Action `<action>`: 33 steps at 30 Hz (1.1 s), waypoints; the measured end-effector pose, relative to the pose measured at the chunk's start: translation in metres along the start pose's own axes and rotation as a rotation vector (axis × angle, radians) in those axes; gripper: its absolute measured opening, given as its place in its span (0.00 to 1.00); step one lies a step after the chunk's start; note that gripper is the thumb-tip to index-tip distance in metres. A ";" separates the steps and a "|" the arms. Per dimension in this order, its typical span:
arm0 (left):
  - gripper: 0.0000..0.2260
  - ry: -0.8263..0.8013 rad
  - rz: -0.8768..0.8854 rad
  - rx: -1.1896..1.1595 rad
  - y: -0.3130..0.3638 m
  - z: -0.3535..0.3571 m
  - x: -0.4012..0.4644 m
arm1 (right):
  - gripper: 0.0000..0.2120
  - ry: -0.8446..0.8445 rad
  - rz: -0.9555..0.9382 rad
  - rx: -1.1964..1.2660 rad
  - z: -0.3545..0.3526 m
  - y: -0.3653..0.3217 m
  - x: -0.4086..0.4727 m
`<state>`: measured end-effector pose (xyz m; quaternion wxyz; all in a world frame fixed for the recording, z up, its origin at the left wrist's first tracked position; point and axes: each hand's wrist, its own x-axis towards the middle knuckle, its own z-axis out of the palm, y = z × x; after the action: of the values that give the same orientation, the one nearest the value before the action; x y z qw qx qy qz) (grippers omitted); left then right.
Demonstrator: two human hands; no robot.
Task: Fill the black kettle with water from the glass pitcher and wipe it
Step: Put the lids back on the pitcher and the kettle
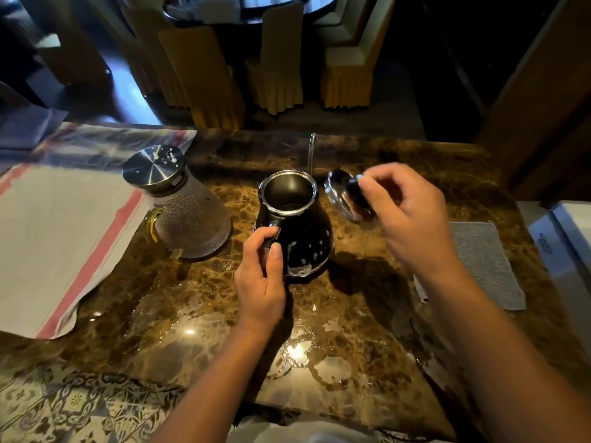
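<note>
The black kettle stands in the middle of the brown marble table, its mouth uncovered and its inside dark. My left hand grips the kettle's handle on its near side. My right hand holds the kettle's round lid just to the right of the kettle, tilted on edge above the table. The glass pitcher, textured with a steel lid and a yellowish handle, stands to the left of the kettle. A grey cloth lies flat at the right.
A white sheet with red stripes covers the table's left side. A thin glass rod stands up behind the kettle. A white box sits at the right edge. Covered chairs stand beyond the table. Wet patches shine on the near tabletop.
</note>
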<state>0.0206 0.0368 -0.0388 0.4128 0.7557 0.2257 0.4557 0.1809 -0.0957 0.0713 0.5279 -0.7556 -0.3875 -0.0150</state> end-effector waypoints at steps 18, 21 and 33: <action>0.16 -0.010 0.024 0.021 -0.007 -0.002 0.001 | 0.09 -0.241 -0.219 -0.419 0.080 -0.012 0.056; 0.15 -0.016 0.026 0.006 -0.009 -0.002 0.002 | 0.10 -0.300 -0.264 -0.495 0.075 -0.017 0.061; 0.13 -0.077 0.066 0.025 -0.010 -0.008 0.006 | 0.10 -0.344 -0.208 -0.623 0.082 -0.031 0.073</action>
<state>0.0167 0.0498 -0.0419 0.3964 0.7849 0.1901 0.4367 0.1816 0.0167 0.0912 0.1957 -0.8281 -0.5220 -0.0586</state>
